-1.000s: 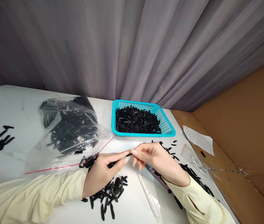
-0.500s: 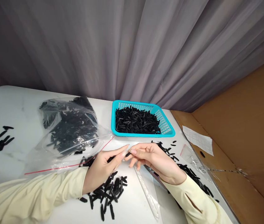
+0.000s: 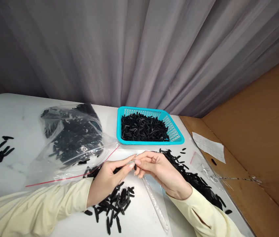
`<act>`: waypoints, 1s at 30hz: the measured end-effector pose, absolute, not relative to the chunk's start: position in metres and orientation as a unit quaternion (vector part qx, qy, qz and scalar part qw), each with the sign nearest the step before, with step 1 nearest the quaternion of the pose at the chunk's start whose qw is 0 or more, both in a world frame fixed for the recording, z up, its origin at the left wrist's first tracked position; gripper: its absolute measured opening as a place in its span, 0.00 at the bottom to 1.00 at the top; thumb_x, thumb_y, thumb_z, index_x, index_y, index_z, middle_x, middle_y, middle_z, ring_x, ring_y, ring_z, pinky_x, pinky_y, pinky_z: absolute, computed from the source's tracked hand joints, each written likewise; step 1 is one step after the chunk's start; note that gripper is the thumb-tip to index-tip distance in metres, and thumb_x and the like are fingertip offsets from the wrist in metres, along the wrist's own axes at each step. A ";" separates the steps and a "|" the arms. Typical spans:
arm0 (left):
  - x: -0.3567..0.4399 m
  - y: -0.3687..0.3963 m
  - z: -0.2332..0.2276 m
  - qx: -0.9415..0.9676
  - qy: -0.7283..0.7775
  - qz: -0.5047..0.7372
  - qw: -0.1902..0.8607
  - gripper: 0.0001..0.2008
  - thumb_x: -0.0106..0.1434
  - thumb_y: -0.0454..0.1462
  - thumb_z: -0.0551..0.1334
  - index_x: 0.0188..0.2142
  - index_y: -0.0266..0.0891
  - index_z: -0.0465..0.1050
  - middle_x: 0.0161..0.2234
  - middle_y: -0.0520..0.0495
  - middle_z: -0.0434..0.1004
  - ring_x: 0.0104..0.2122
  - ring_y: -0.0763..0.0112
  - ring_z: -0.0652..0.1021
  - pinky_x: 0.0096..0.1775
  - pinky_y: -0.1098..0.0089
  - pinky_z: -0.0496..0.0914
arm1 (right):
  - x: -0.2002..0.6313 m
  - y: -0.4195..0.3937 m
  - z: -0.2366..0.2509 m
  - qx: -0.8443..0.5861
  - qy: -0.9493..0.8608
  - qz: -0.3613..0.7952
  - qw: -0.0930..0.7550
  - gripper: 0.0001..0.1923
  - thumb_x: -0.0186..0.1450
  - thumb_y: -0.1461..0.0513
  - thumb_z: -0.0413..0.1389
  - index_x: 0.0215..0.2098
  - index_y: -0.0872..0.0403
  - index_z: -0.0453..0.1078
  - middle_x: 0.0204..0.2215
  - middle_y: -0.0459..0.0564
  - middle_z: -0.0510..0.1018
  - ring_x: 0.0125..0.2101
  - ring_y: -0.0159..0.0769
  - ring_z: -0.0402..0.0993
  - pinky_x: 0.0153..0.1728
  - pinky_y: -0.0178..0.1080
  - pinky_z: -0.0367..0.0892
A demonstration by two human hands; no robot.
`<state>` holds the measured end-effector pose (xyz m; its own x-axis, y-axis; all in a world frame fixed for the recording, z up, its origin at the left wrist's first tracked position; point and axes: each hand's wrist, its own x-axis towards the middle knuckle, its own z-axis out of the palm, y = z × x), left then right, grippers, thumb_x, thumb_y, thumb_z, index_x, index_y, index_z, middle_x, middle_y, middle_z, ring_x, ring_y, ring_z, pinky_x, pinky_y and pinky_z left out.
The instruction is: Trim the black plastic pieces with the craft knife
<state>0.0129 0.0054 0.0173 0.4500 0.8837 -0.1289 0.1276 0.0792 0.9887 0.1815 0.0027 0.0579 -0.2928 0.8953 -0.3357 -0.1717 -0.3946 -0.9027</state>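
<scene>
Two hands meet over the white table (image 3: 18, 115), fingertips almost touching. The left hand (image 3: 107, 179) pinches a small black piece (image 3: 116, 170) between thumb and forefinger, its fingers closed on it, and the right hand (image 3: 162, 171) has thumb and forefinger closed on another tiny black part (image 3: 135, 167) that hangs just below its fingertips. The two parts sit close together, end toward end, right at the point where the fingers meet.

Judging from this, the step in hand is joining or checking a pair of small parts; the next move would call for lining the two ends up squarely and pressing them together with a steady pinch, since they are small and dark and easy to let slip.

Taking the teal basket (image 3: 176, 140) as landmark: the hands are in front of it, toward the person. A loose pile of black pieces (image 3: 116, 202) lies on the table under the left wrist, further in front of the basket. Another heap of black pieces (image 3: 196, 184) trails off in front and to the right of the basket, behind the right forearm. A clear bag of black pieces (image 3: 72, 135) lies left of the basket, and a cardboard box (image 3: 265, 131) stands to its right. The basket itself is filled with the same black pieces.
</scene>
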 end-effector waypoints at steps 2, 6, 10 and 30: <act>0.012 0.005 0.016 0.609 0.428 0.318 0.588 0.25 0.61 0.44 0.55 0.54 0.32 0.65 0.16 0.57 0.48 0.18 0.79 0.53 0.19 0.75 0.49 | 0.182 0.003 0.059 -0.451 -0.383 0.715 0.372 0.08 0.55 0.62 0.61 0.28 0.62 0.73 0.20 0.48 0.76 0.20 0.25 0.70 0.25 0.29 0.66; 0.012 0.005 0.014 0.606 0.425 0.320 0.591 0.26 0.61 0.44 0.55 0.55 0.32 0.64 0.16 0.58 0.48 0.17 0.79 0.53 0.19 0.75 0.51 | 0.185 0.004 0.060 -0.411 -0.351 0.771 0.336 0.09 0.56 0.63 0.61 0.33 0.62 0.75 0.23 0.49 0.76 0.23 0.26 0.72 0.27 0.29 0.67; 0.013 0.004 0.016 0.598 0.430 0.326 0.593 0.26 0.61 0.44 0.54 0.55 0.31 0.64 0.16 0.58 0.47 0.17 0.79 0.52 0.19 0.75 0.50 | 0.190 0.007 0.061 -0.377 -0.364 0.787 0.325 0.11 0.55 0.67 0.61 0.37 0.61 0.75 0.27 0.50 0.77 0.28 0.26 0.73 0.33 0.29 0.67; 0.013 0.001 0.023 0.662 0.411 0.355 0.517 0.16 0.62 0.41 0.53 0.39 0.36 0.77 0.14 0.55 0.61 0.16 0.77 0.59 0.22 0.75 0.60 | 0.190 0.006 0.072 -0.445 -0.413 0.729 0.318 0.10 0.61 0.59 0.56 0.32 0.56 0.61 0.22 0.50 0.78 0.25 0.32 0.76 0.30 0.34 0.70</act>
<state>0.0125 0.0007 0.0227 0.4104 0.9107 0.0462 0.1763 -0.1290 0.9759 0.1896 0.0058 0.0721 -0.4022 0.8303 -0.3857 -0.0963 -0.4573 -0.8841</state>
